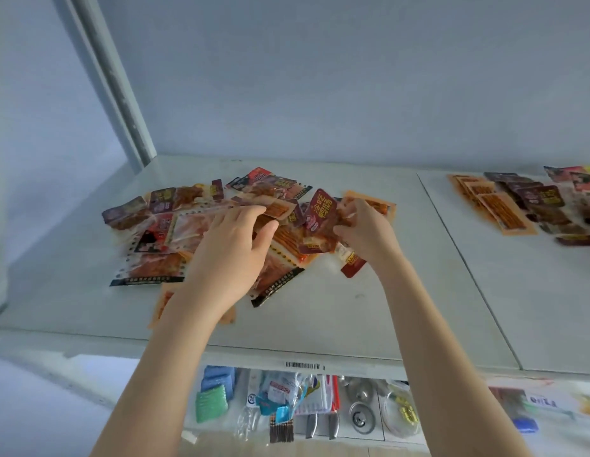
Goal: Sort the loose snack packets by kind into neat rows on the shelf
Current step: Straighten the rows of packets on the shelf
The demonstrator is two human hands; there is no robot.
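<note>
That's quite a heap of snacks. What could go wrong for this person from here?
1. The right hand pinches the dark red packet near its edge, so it might slip back into the heap.
2. The orange packet lies under the left forearm near the front edge of the shelf; a sweep of the arm could knock it off.
3. The left hand is spread over overlapping packets, so lifting one may drag others along.

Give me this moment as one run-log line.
phase: sorting | left hand: open, over loose pile of mixed snack packets | right hand: pinching dark red yellow-lettered packet | sorted rows: right of white shelf
</note>
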